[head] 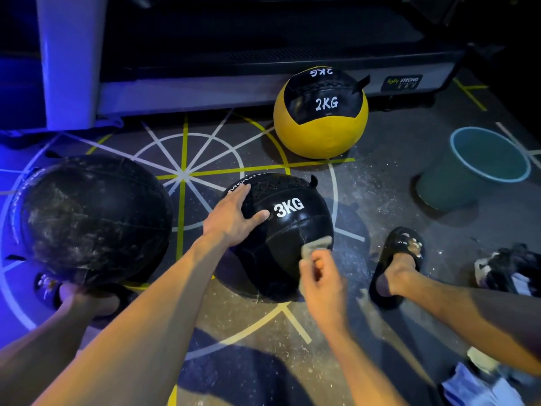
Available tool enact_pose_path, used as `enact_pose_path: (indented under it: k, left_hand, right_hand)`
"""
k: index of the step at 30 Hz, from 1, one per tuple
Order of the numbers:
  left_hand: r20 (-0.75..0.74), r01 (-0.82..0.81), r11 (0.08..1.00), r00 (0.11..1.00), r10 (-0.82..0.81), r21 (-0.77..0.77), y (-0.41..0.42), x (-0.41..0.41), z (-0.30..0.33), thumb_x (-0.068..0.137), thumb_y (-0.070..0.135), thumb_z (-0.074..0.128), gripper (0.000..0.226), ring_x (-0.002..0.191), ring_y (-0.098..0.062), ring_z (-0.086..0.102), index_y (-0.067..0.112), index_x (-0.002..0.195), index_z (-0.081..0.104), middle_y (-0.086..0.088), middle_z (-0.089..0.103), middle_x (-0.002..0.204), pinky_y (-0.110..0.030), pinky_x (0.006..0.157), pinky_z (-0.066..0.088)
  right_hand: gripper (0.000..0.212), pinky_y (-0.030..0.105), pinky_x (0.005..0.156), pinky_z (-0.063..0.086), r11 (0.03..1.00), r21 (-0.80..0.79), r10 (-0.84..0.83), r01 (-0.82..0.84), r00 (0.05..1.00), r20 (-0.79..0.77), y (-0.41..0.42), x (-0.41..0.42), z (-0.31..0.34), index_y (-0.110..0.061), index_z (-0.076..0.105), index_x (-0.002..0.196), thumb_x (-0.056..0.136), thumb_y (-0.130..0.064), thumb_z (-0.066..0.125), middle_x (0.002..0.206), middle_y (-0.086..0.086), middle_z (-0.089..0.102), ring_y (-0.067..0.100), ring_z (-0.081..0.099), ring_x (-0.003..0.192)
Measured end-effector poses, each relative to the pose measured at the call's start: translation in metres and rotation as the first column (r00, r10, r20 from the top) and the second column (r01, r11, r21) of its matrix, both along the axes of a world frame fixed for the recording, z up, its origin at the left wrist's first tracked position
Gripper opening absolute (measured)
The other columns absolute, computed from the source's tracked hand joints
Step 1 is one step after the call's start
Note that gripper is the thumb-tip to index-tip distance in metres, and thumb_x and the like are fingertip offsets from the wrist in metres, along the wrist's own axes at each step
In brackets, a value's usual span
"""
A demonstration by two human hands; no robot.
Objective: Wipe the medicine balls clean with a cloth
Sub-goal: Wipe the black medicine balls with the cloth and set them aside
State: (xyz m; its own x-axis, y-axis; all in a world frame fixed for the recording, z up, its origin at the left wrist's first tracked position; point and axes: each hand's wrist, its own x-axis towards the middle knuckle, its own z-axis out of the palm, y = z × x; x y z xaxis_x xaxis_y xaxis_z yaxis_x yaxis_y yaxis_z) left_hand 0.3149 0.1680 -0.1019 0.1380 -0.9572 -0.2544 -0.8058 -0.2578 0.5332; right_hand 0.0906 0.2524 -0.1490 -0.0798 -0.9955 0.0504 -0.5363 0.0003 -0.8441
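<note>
I am crouched on the floor point(380, 200) with the black 3KG ball point(281, 238) between my feet. My left hand point(234, 215) lies flat on its top left side, fingers spread and straight, steadying it. My right hand point(322, 285) has its grip clamped on a small grey cloth point(317, 246), pressing it against the ball's near right side, just below the lettering.

This ball looks mostly dark and glossy, so I judge it well under way, though its underside is hidden. The bigger black ball point(93, 221) to the left is streaked with whitish dust and looks untouched. The yellow 2KG ball point(320, 115) sits farther off by the machine base; I cannot tell whether it is clean. A green bucket point(474, 168) stands at the far right. So at least one ball is plainly left.
</note>
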Motion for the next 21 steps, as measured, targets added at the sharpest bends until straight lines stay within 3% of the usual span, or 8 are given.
enact_pose_path:
  k: [3, 6, 8, 11, 13, 15, 18, 21]
  left_hand:
    - [0.004, 0.003, 1.0, 1.0, -0.003, -0.006, -0.001, -0.002, 0.0, 0.095, 0.065, 0.057, 0.086, 0.155, -0.02, 0.022, 0.03, 0.163, 0.02, 0.008, 0.02, 0.17, -0.042, 0.121, 0.026]
    - [-0.015, -0.005, 1.0, 1.0, 0.005, 0.005, 0.001, 0.004, -0.001, 0.094, 0.065, 0.057, 0.086, 0.155, -0.02, 0.023, 0.03, 0.163, 0.019, 0.008, 0.02, 0.17, -0.043, 0.121, 0.026]
    - [-0.027, 0.0, 1.0, 1.0, 0.0, 0.005, 0.001, 0.007, -0.003, 0.094, 0.066, 0.058, 0.086, 0.154, -0.02, 0.025, 0.031, 0.163, 0.02, 0.009, 0.02, 0.17, -0.045, 0.121, 0.028]
    - [-0.042, -0.011, 1.0, 0.999, 0.011, 0.005, 0.0, 0.008, -0.003, 0.093, 0.066, 0.059, 0.086, 0.153, -0.021, 0.027, 0.033, 0.163, 0.021, 0.01, 0.021, 0.169, -0.047, 0.121, 0.031]
    - [-0.035, -0.01, 1.0, 0.999, 0.01, 0.002, -0.001, 0.005, -0.002, 0.093, 0.065, 0.059, 0.085, 0.153, -0.021, 0.027, 0.033, 0.163, 0.02, 0.009, 0.022, 0.169, -0.047, 0.12, 0.03]
    - [-0.021, -0.012, 1.0, 1.0, 0.012, -0.006, -0.001, 0.001, -0.002, 0.094, 0.064, 0.058, 0.085, 0.154, -0.021, 0.025, 0.031, 0.163, 0.02, 0.008, 0.022, 0.169, -0.045, 0.12, 0.029]
    - [-0.017, -0.012, 1.0, 1.0, 0.012, -0.008, -0.001, -0.002, -0.001, 0.095, 0.063, 0.059, 0.085, 0.155, -0.021, 0.022, 0.03, 0.163, 0.02, 0.007, 0.02, 0.17, -0.043, 0.121, 0.025]
    - [-0.031, -0.015, 1.0, 0.999, 0.014, -0.01, 0.001, 0.0, -0.002, 0.095, 0.062, 0.058, 0.085, 0.155, -0.02, 0.021, 0.029, 0.163, 0.02, 0.006, 0.019, 0.17, -0.042, 0.121, 0.025]
  right_hand:
    - [0.003, 0.017, 0.059, 0.044, 0.956, -0.177, 0.204, -0.234, 0.964, -0.171, 0.017, 0.037, -0.02, -0.018, 0.061, 0.097, 0.1, -0.016, 0.063, 0.087, -0.007, 0.057, 0.005, 0.056, 0.07]
    - [0.008, 0.032, 0.063, 0.05, 0.858, -0.204, 0.384, -0.472, 0.852, -0.357, 0.025, 0.049, -0.033, -0.02, 0.061, 0.103, 0.101, -0.024, 0.055, 0.096, -0.004, 0.06, 0.016, 0.061, 0.082]
    - [0.01, 0.031, 0.064, 0.054, 0.809, -0.17, 0.444, -0.563, 0.774, -0.451, 0.022, 0.037, -0.037, -0.021, 0.06, 0.106, 0.096, -0.021, 0.06, 0.099, -0.005, 0.058, 0.014, 0.061, 0.083]
    - [0.027, 0.011, 0.072, 0.05, 0.887, -0.075, 0.409, -0.456, 0.85, -0.331, 0.016, -0.001, -0.041, -0.024, 0.059, 0.104, 0.087, -0.008, 0.072, 0.102, -0.019, 0.058, -0.008, 0.059, 0.085]
    - [0.028, 0.019, 0.062, 0.054, 0.972, -0.032, 0.22, -0.232, 0.952, -0.214, 0.016, -0.02, -0.045, -0.024, 0.056, 0.093, 0.086, -0.004, 0.073, 0.086, -0.017, 0.061, -0.003, 0.059, 0.073]
    - [0.026, 0.026, 0.055, 0.053, 0.99, -0.038, 0.126, -0.134, 0.978, -0.164, 0.019, -0.012, -0.045, -0.024, 0.055, 0.09, 0.091, -0.003, 0.07, 0.075, -0.011, 0.057, 0.006, 0.058, 0.066]
    - [0.007, 0.026, 0.064, 0.05, 0.966, -0.019, 0.256, -0.259, 0.963, -0.077, 0.034, 0.032, -0.033, -0.019, 0.062, 0.099, 0.099, -0.012, 0.06, 0.084, -0.013, 0.06, -0.002, 0.058, 0.075]
    - [0.02, 0.031, 0.062, 0.041, 0.89, -0.043, 0.417, -0.454, 0.848, -0.326, 0.042, 0.066, -0.031, -0.023, 0.057, 0.096, 0.082, -0.008, 0.061, 0.086, -0.004, 0.065, 0.016, 0.061, 0.079]
